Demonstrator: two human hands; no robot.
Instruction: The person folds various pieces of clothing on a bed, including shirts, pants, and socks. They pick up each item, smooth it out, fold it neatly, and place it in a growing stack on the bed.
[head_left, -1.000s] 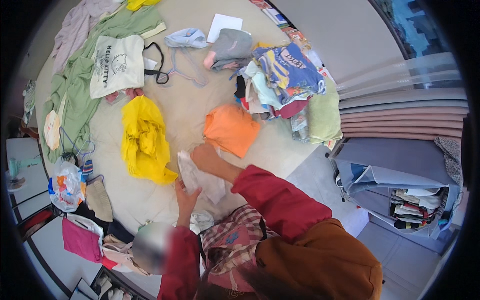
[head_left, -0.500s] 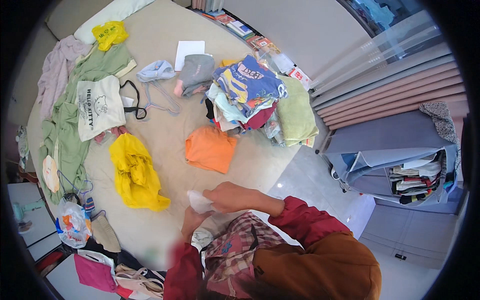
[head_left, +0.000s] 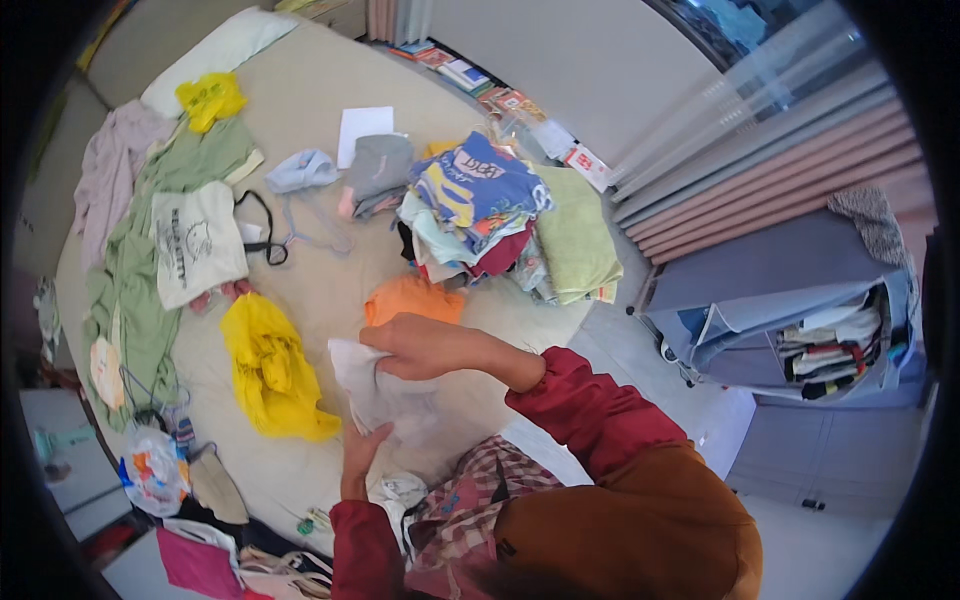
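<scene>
A thin, white, see-through piece (head_left: 362, 378), a bag or a cloth, hangs spread between my hands over the near part of the bed. My right hand (head_left: 425, 345) pinches its upper edge, and its fingers are closed. Lower down, my left hand (head_left: 362, 452) grips the near side of it with the thumb across. Just beyond my right hand lies a folded orange garment (head_left: 412, 298), partly covered by that hand. To the left sits a crumpled yellow plastic bag (head_left: 268, 370).
A tall pile of folded clothes (head_left: 480, 195) and a green towel (head_left: 575, 240) stand at the bed's right. A white tote bag (head_left: 198, 245) lies on a green garment (head_left: 130, 285) at left. A fabric wardrobe (head_left: 750, 300) with clothes stands beyond the bed's edge.
The white piece was a small bunched wad and is now spread out. My right hand has moved up and left with its edge; my left hand has shifted slightly down and left.
</scene>
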